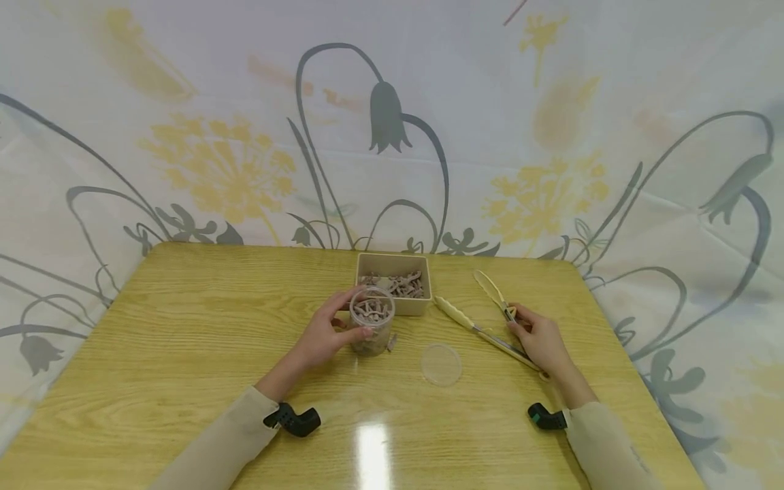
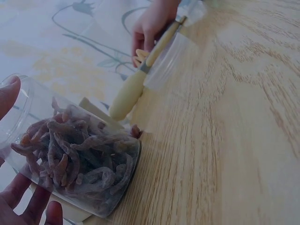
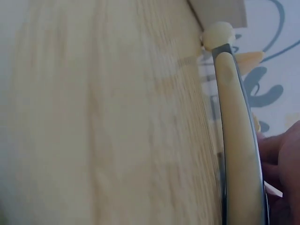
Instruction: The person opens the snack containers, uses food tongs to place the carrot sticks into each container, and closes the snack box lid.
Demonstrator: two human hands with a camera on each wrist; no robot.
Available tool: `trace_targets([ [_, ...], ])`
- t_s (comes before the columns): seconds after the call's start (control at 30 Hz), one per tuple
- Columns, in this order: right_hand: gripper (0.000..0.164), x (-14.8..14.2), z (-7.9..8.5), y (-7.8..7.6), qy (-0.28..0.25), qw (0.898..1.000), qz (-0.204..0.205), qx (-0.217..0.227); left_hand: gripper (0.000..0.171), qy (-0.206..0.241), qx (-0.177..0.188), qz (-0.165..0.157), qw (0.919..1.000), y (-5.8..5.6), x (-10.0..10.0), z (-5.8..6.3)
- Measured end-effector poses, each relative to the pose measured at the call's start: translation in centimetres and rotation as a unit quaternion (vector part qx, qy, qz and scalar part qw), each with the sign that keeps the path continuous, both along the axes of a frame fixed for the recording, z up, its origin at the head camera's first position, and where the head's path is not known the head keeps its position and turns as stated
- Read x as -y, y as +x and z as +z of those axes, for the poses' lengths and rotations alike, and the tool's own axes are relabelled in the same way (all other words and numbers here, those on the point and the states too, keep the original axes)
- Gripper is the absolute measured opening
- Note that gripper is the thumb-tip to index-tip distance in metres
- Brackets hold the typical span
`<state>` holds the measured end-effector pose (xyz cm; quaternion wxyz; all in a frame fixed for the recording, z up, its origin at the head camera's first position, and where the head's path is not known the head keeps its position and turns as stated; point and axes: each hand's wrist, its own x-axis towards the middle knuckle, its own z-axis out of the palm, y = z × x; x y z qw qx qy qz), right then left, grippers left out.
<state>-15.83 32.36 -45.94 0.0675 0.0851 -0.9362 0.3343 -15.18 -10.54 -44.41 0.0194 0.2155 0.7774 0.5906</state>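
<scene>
A clear round jar (image 1: pixel 371 333), partly filled with brown wrinkled strips (image 2: pixel 84 154), is gripped by my left hand (image 1: pixel 327 333), thumb on the near side and fingers round the back. In the left wrist view the strips fill the jar's lower part. My right hand (image 1: pixel 542 344) holds cream-coloured tongs (image 1: pixel 456 313) at their far arm. The tongs are spread wide, and their near arm (image 3: pixel 239 131) runs lengthwise in the right wrist view. Just behind the jar stands a beige rectangular box (image 1: pixel 412 306) with more strips in it.
A clear round lid (image 1: pixel 441 365) lies flat on the wooden table (image 1: pixel 202 327) between jar and tongs. One loose strip (image 1: pixel 393 341) lies right beside the jar's base. A flower-patterned cloth (image 1: pixel 392 184) hangs along the table's back edge.
</scene>
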Motion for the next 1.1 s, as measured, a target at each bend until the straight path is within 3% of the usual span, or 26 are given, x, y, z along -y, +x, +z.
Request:
trace_targets([
  [0.2,0.040,0.2,-0.1,0.2,-0.014,1.000,-0.020,0.005,0.076,0.000,0.005,0.004,1.0000,0.0,0.0,-0.1],
  [0.4,0.037,0.4,0.3,0.4,-0.030,0.998,-0.057,-0.017,0.077,-0.002,0.013,0.004,0.9999,0.1,-0.2,0.2],
  [0.67,0.031,0.3,1.4,1.0,-0.097,0.986,-0.130,-0.039,0.071,0.003,0.012,-0.005,0.9999,1.8,-0.4,3.5],
  [0.73,0.030,0.5,1.8,1.2,-0.109,0.985,-0.126,-0.042,0.071,0.004,0.011,-0.006,0.9999,1.8,-0.4,3.6],
  [0.97,0.020,2.5,2.8,2.1,-0.123,0.988,-0.062,-0.075,0.075,-0.003,0.012,-0.002,0.9999,0.2,-0.2,0.4],
  [1.1,0.018,4.5,2.7,3.1,-0.130,0.989,-0.009,-0.066,0.075,-0.001,0.007,-0.002,1.0000,0.2,0.0,0.1],
])
